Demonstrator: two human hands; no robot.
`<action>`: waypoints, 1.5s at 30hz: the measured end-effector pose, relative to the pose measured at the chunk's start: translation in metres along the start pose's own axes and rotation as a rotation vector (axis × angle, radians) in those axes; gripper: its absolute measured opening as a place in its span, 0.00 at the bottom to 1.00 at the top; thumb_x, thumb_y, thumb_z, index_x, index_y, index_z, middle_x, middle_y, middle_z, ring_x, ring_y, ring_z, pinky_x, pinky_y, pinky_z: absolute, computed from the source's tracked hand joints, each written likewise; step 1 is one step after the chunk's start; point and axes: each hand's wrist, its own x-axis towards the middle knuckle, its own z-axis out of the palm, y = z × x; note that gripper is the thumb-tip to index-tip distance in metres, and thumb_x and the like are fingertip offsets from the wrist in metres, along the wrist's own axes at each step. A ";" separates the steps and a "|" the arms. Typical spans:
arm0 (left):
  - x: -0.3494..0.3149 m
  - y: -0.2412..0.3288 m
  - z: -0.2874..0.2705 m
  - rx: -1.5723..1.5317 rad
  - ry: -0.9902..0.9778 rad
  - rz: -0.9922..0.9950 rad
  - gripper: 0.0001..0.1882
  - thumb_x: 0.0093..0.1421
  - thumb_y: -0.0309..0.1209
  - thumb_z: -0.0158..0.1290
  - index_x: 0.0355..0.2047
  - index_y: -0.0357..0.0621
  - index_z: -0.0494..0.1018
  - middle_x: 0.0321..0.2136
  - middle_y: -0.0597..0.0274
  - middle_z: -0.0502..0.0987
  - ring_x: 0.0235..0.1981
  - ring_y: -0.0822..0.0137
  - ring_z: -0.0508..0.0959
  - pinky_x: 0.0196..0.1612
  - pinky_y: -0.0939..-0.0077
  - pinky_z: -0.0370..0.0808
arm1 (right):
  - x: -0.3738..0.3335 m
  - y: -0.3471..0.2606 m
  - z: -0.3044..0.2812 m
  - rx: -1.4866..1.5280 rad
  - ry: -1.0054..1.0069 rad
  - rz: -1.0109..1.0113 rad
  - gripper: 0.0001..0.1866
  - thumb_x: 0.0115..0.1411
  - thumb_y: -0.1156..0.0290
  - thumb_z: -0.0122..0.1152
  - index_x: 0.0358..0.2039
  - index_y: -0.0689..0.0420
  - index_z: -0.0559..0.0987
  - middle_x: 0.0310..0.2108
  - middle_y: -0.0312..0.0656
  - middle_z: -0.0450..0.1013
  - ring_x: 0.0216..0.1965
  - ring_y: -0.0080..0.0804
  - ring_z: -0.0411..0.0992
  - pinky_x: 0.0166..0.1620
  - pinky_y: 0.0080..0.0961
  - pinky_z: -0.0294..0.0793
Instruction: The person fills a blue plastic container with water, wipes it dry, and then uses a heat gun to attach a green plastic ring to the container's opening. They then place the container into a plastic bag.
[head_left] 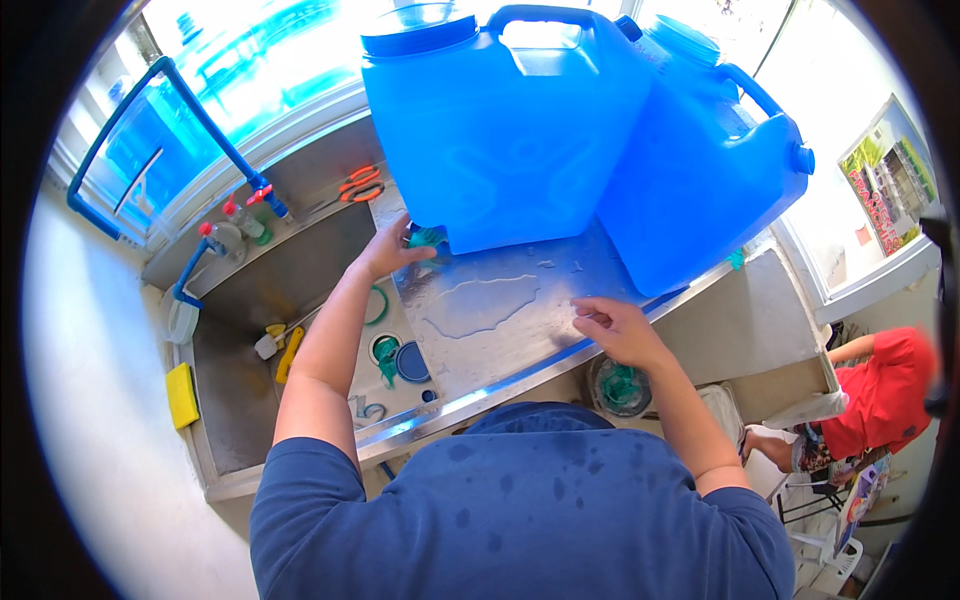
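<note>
Two large translucent blue water jugs stand side by side on the wet steel counter [480, 345]. The left jug [500, 150] is upright with its handle on top; the right jug [710, 180] leans beside it. At the left jug's lower left corner, my left hand [385, 250] has thumb and fingers around a crumpled green plastic scrap [428, 238], partly hidden by them. My right hand [620, 332] hovers over the counter's front edge, below the right jug, its fingers loosely bent and apart, with nothing in them.
Left is a steel sink [235, 370] with a yellow-handled brush [290, 355]. Orange-handled scissors [362, 184], bottles [240, 220] and a blue pipe tap [265, 190] line the back. A blue lid [411, 362] lies nearby. A bin [620, 385] stands below; a person in red [880, 390] is right.
</note>
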 end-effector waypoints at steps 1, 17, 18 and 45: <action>0.000 0.005 -0.003 0.005 -0.022 -0.036 0.35 0.56 0.40 0.65 0.62 0.46 0.65 0.43 0.53 0.80 0.44 0.59 0.79 0.47 0.63 0.74 | 0.008 -0.007 0.004 -0.061 -0.045 -0.034 0.25 0.61 0.55 0.62 0.54 0.55 0.78 0.46 0.47 0.78 0.44 0.38 0.77 0.47 0.30 0.75; 0.004 0.021 -0.009 -0.028 -0.033 -0.036 0.22 0.58 0.33 0.64 0.51 0.40 0.76 0.42 0.57 0.82 0.39 0.65 0.82 0.45 0.68 0.77 | 0.154 -0.057 0.147 -0.320 -0.332 -0.217 0.35 0.55 0.50 0.65 0.56 0.62 0.75 0.49 0.56 0.76 0.51 0.48 0.75 0.53 0.39 0.73; 0.005 0.016 -0.007 -0.065 -0.036 -0.013 0.22 0.58 0.33 0.64 0.51 0.40 0.76 0.42 0.57 0.82 0.39 0.66 0.81 0.44 0.69 0.77 | 0.160 -0.057 0.155 -0.261 -0.303 -0.166 0.36 0.55 0.50 0.66 0.56 0.63 0.74 0.49 0.56 0.76 0.50 0.47 0.76 0.53 0.38 0.73; 0.004 -0.017 0.018 -0.352 0.081 -0.024 0.27 0.64 0.33 0.60 0.61 0.44 0.66 0.47 0.61 0.78 0.43 0.71 0.77 0.43 0.77 0.75 | -0.024 0.019 -0.023 0.001 -0.124 0.125 0.26 0.61 0.56 0.63 0.55 0.58 0.77 0.43 0.47 0.80 0.43 0.36 0.78 0.47 0.31 0.76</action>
